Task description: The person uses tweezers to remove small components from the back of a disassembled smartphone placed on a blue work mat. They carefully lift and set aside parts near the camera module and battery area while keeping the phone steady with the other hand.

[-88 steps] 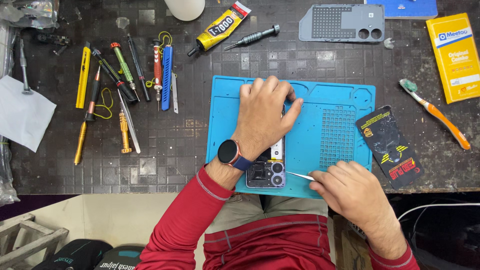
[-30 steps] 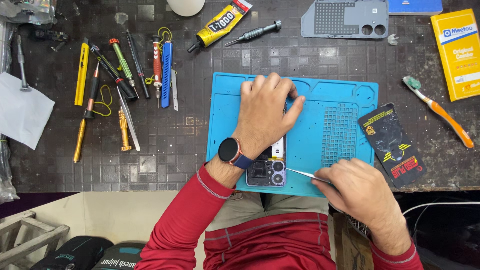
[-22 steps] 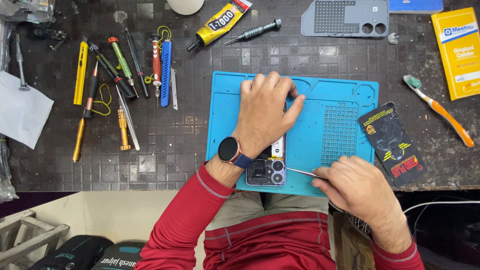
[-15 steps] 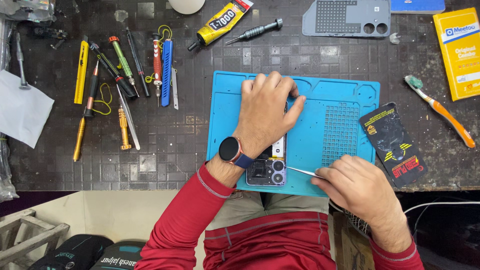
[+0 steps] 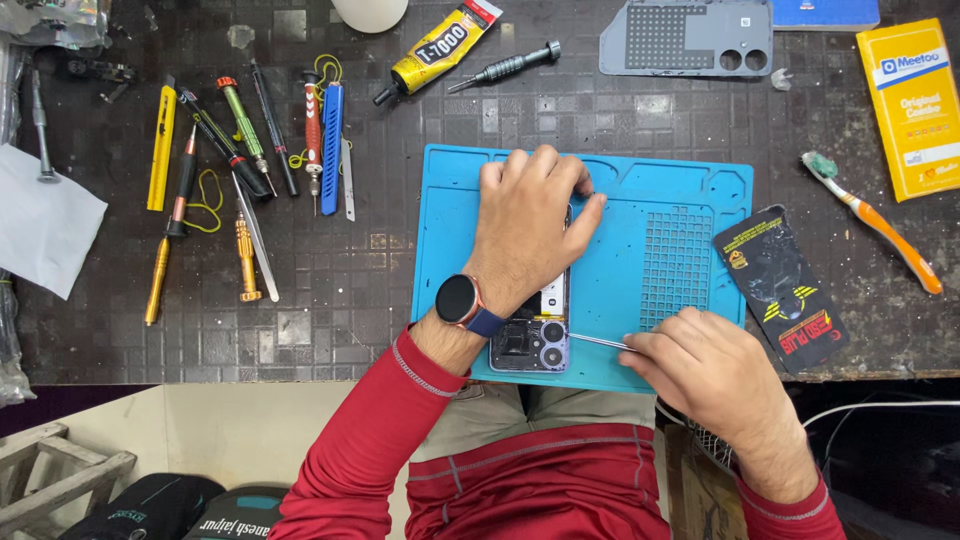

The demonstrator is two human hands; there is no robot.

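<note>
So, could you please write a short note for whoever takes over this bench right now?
Left hand: pressed flat on the opened purple smartphone, pinning it to the blue silicone repair mat.
Right hand: grip on thin metal tweezers, tips at the phone's camera end.
Around: screwdrivers and picks lie left of the mat; yellow glue tube and grey phone back cover lie above it.
Done: back cover is off, internals exposed.
Left: the fine work at the camera end; the cover is not yet refitted.
</note>
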